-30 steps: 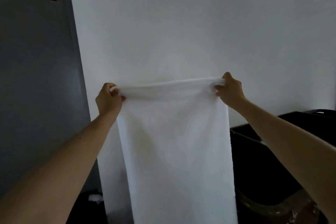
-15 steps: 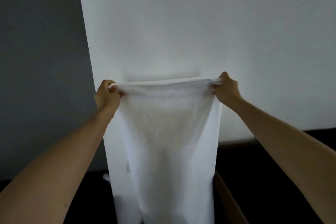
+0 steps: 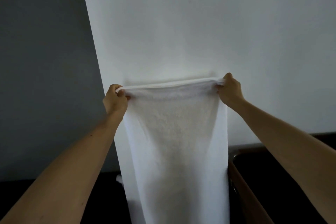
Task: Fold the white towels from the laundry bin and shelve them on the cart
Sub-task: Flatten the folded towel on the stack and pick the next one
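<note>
Standing behind everything: a plain white wall [image 3: 181, 23], meeting a flat grey-blue wall section [image 3: 41, 60] on the left. Sitting low at the right: a dark container with a brownish rim [image 3: 241, 178], its near corner partly hidden by the hanging cloth. Hanging in mid-air before the wall: a long white terry-cloth towel [image 3: 174, 142], soft and nubbly, bunching into a thick roll along its top edge and draping straight down out of frame. The left hand [image 3: 115, 100] is gripping the top left corner, fingers curling round the roll. The right hand [image 3: 230, 91] is clenching the top right corner, slightly higher. Both bare forearms are reaching forward and up, pulling the edge taut.
</note>
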